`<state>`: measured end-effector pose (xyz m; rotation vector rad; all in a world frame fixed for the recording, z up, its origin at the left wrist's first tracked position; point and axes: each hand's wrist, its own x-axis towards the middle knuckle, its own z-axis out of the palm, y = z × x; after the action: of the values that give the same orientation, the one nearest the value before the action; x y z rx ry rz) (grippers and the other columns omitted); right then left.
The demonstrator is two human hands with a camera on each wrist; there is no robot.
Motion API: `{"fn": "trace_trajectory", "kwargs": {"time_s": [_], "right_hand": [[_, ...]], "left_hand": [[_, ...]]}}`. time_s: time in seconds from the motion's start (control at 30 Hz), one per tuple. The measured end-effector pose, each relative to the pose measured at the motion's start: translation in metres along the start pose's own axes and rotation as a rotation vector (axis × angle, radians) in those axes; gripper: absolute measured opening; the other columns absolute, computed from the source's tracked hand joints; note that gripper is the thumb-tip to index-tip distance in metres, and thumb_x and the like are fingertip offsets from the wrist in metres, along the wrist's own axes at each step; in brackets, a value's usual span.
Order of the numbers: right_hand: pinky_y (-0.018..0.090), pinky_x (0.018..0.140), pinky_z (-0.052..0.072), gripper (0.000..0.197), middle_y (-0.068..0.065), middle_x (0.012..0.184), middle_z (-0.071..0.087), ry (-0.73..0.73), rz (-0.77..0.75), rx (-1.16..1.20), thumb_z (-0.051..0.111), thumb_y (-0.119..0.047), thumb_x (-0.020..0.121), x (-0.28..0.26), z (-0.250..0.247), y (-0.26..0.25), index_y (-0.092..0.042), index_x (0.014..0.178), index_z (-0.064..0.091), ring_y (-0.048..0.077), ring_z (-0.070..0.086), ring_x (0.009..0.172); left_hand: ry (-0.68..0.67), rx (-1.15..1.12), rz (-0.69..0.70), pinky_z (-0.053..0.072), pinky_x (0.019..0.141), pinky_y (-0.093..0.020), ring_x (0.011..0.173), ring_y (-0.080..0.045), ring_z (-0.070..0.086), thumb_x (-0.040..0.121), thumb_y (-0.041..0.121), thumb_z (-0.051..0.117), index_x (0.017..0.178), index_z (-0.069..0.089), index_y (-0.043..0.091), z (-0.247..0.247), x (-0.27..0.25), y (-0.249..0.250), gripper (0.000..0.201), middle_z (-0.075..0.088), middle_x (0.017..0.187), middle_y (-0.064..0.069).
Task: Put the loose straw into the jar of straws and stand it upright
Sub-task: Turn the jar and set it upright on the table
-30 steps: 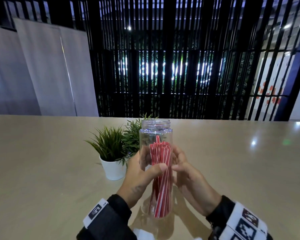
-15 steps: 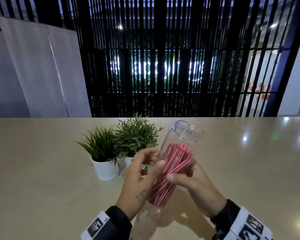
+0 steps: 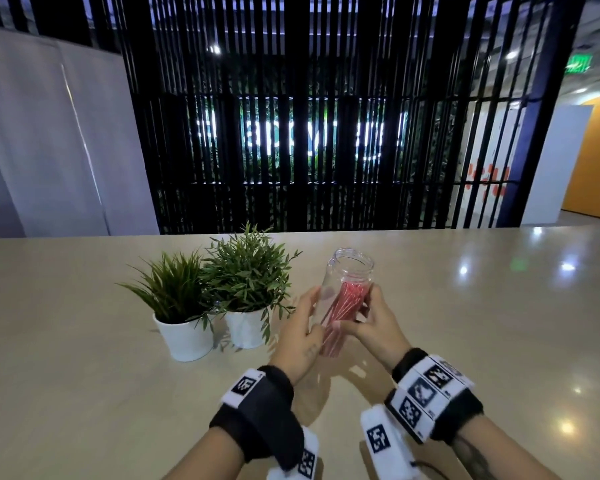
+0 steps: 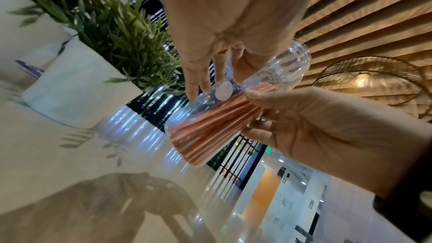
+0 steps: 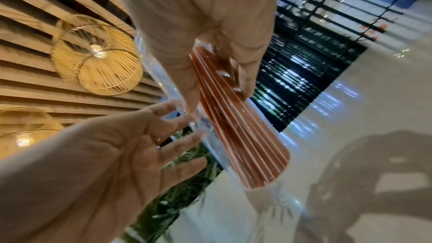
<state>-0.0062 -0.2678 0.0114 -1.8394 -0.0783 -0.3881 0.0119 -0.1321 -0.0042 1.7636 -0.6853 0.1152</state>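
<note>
A clear plastic jar (image 3: 352, 271) holds a bundle of red-and-white straws (image 3: 345, 304), all inside it and below the open mouth. It is tilted, mouth leaning away and a little right, base low over the beige table (image 3: 482, 323). My right hand (image 3: 373, 315) grips the jar's right side, thumb in front and fingers behind, as the right wrist view shows at the right hand (image 5: 217, 88). My left hand (image 3: 307, 315) lies with straight, spread fingers against the jar's left side, palm open (image 5: 149, 147). No loose straw shows outside the jar (image 4: 236, 106).
Two small green plants in white pots (image 3: 184, 336) (image 3: 246, 329) stand just left of my hands, the nearer pot close to my left hand. The table runs wide to the right and front. A black slatted screen (image 3: 291, 133) rises behind the far table edge.
The jar stood upright a second ago, then leaned far right, and now leans less. My left thumb has come off its front and the left fingers have straightened. The right hand keeps its grip.
</note>
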Motion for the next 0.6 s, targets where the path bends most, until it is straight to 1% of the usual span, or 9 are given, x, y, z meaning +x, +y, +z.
{"fn": "trace_trajectory", "kwargs": {"time_s": [0.1, 0.17, 0.2, 0.27, 0.3, 0.33, 0.43, 0.5, 0.6], "right_hand": [[0.036, 0.110, 0.028, 0.073, 0.004, 0.115, 0.035, -0.012, 0.070, -0.083, 0.068, 0.005, 0.072, 0.015, -0.005, 0.008, -0.015, 0.134, 0.033, 0.019, 0.040, 0.115], [0.034, 0.107, 0.030, 0.075, 0.006, 0.116, 0.035, -0.020, 0.093, -0.105, 0.065, 0.009, 0.073, 0.023, -0.005, 0.011, -0.013, 0.136, 0.031, 0.021, 0.042, 0.116], [0.034, 0.105, 0.032, 0.074, 0.008, 0.119, 0.040, -0.014, 0.092, -0.121, 0.064, 0.011, 0.073, 0.026, -0.004, 0.013, -0.012, 0.135, 0.033, 0.021, 0.044, 0.117], [0.031, 0.100, 0.037, 0.069, 0.011, 0.127, 0.048, 0.001, 0.109, -0.123, 0.062, 0.014, 0.073, 0.031, 0.000, 0.018, -0.010, 0.132, 0.036, 0.019, 0.048, 0.114], [0.027, 0.097, 0.038, 0.067, 0.012, 0.129, 0.050, 0.003, 0.124, -0.119, 0.060, 0.015, 0.073, 0.031, 0.001, 0.021, -0.010, 0.130, 0.037, 0.016, 0.049, 0.112], [0.025, 0.095, 0.037, 0.065, 0.013, 0.129, 0.052, 0.007, 0.127, -0.120, 0.059, 0.017, 0.074, 0.032, 0.003, 0.025, -0.009, 0.130, 0.038, 0.015, 0.049, 0.110], [0.015, 0.088, 0.036, 0.063, 0.010, 0.122, 0.054, 0.016, 0.131, -0.110, 0.054, 0.021, 0.075, 0.031, 0.008, 0.037, -0.008, 0.129, 0.040, 0.011, 0.046, 0.106], [0.004, 0.079, 0.036, 0.062, 0.002, 0.112, 0.052, -0.002, 0.142, -0.077, 0.051, 0.021, 0.077, 0.027, 0.009, 0.041, -0.010, 0.129, 0.041, 0.008, 0.044, 0.104], [0.012, 0.088, 0.034, 0.060, -0.006, 0.107, 0.049, -0.005, 0.126, -0.058, 0.053, 0.019, 0.077, 0.028, 0.009, 0.047, -0.012, 0.128, 0.042, 0.008, 0.046, 0.107]], "left_hand": [[-0.079, 0.012, -0.073, 0.031, 0.104, -0.023, 0.128, -0.012, 0.032, 0.089, 0.003, 0.032, 0.140, 0.009, 0.023, 0.006, 0.009, -0.010, 0.060, 0.025, 0.138, 0.011], [-0.120, 0.046, -0.114, 0.024, 0.113, -0.036, 0.133, -0.016, 0.029, 0.089, 0.001, 0.031, 0.138, -0.002, 0.035, 0.011, 0.013, -0.014, 0.068, 0.019, 0.149, 0.002], [-0.125, 0.047, -0.131, 0.025, 0.113, -0.035, 0.130, -0.012, 0.033, 0.093, 0.007, 0.032, 0.133, 0.001, 0.044, 0.012, 0.014, -0.017, 0.063, 0.023, 0.149, 0.002], [-0.118, 0.017, -0.163, 0.034, 0.097, -0.011, 0.102, 0.011, 0.046, 0.084, 0.042, 0.030, 0.110, 0.020, 0.059, 0.015, 0.015, -0.013, 0.033, 0.039, 0.126, 0.016], [-0.106, 0.012, -0.161, 0.036, 0.083, -0.001, 0.084, 0.022, 0.047, 0.071, 0.052, 0.026, 0.105, 0.023, 0.060, 0.015, 0.015, -0.009, 0.035, 0.041, 0.113, 0.020], [-0.116, 0.010, -0.147, 0.035, 0.076, 0.002, 0.075, 0.025, 0.047, 0.068, 0.055, 0.027, 0.115, 0.019, 0.057, 0.016, 0.015, -0.008, 0.047, 0.043, 0.111, 0.017], [-0.183, 0.048, -0.207, 0.032, 0.083, -0.010, 0.104, 0.000, 0.045, 0.095, 0.022, 0.030, 0.136, -0.015, 0.028, 0.018, 0.017, -0.026, 0.061, 0.043, 0.137, -0.012], [-0.202, 0.095, -0.220, 0.028, 0.085, -0.009, 0.116, -0.008, 0.038, 0.095, 0.009, 0.030, 0.138, -0.013, 0.024, 0.018, 0.017, -0.037, 0.063, 0.038, 0.142, -0.017], [-0.205, 0.107, -0.201, 0.026, 0.091, -0.010, 0.119, -0.005, 0.031, 0.095, 0.010, 0.031, 0.141, -0.009, 0.020, 0.017, 0.017, -0.050, 0.062, 0.032, 0.146, -0.015]]}}
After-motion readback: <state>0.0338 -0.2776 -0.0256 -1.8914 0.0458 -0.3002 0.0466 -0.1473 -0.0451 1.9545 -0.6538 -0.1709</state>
